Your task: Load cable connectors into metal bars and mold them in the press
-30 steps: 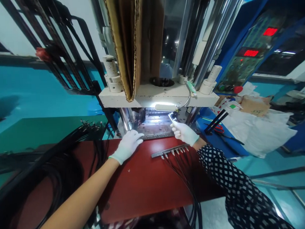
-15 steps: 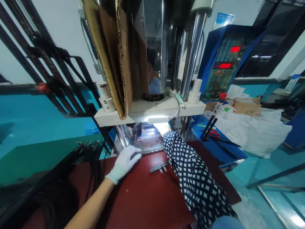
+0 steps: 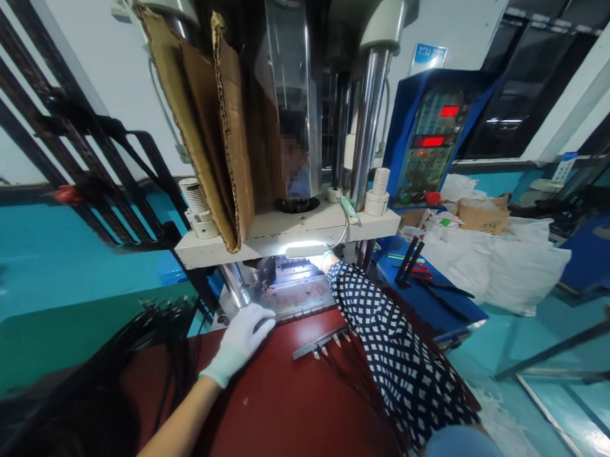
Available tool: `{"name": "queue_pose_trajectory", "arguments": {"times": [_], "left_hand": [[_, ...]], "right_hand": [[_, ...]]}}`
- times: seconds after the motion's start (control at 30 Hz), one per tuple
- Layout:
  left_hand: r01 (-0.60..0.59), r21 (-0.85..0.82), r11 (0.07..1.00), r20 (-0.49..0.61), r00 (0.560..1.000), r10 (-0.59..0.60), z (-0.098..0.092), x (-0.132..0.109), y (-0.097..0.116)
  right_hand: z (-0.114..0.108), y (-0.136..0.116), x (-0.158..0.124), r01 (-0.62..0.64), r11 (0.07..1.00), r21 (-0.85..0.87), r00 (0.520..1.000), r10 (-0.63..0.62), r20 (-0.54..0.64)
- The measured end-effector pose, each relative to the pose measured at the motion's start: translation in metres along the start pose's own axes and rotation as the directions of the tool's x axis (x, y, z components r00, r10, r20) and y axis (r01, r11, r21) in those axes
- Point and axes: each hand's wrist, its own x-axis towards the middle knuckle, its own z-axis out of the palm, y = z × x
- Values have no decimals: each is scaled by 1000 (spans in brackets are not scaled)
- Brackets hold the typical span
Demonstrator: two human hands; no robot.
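Note:
My left hand (image 3: 241,339), in a white glove, rests on the far edge of the red table (image 3: 291,402), fingers curled loosely against the lip of the press's metal base plate (image 3: 297,297). It holds nothing that I can see. My right arm in a dotted sleeve (image 3: 383,339) reaches in under the lit press platen (image 3: 285,234). Of my right hand (image 3: 322,260) only a gloved bit shows in the lamp glare, and its fingers are hidden. A metal bar with several black cables clipped in it (image 3: 320,342) lies on the table beside the sleeve.
A bundle of black cables (image 3: 153,327) hangs over the table's left side. Folded cardboard (image 3: 216,125) stands on the platen. A blue control panel with red displays (image 3: 427,144) is at the right, with scissors (image 3: 421,270) on a blue bench and white bags (image 3: 506,261) beyond.
My right hand, which held a small light piece at the press mouth, has gone in under the platen. The view has tilted up. My left hand has stayed at the table's edge.

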Motion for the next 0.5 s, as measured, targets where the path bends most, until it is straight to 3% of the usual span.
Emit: {"name": "queue_pose_trajectory", "arguments": {"times": [0.1,0.17,0.23,0.3,0.33,0.37,0.4,0.43,0.47,0.5], "left_hand": [[-5,33,999,-14,1000,5,1,2,-1],[-15,42,999,-19,1000,16,2,4,-3],[-29,36,999,-7,1000,29,0,6,-4],[-33,28,999,13,999,32,-2,4,-6],[-27,29,999,29,999,26,-3,3,-7],[-27,29,999,30,999,26,-4,2,-9],[-26,37,999,26,999,25,-4,2,-11],[-10,47,999,29,1000,8,-4,3,-13],[17,52,998,20,1000,-19,-4,4,-14],[52,48,997,42,998,-54,-5,6,-13]], "right_hand": [[-10,-24,-21,16,979,202,993,-39,113],[-15,-37,-59,10,944,331,975,-82,205],[-22,-36,-122,-49,891,452,944,-106,313],[-31,-18,-202,-158,804,573,896,-127,426],[-35,-5,-246,-271,647,712,893,-107,437],[-38,10,-289,-350,500,792,909,-23,416],[-37,25,-332,-371,411,833,929,152,338],[-33,39,-372,-379,376,845,897,372,237],[-24,52,-408,-429,364,827,788,598,146],[-12,63,-440,-515,349,783,625,778,64]]}}
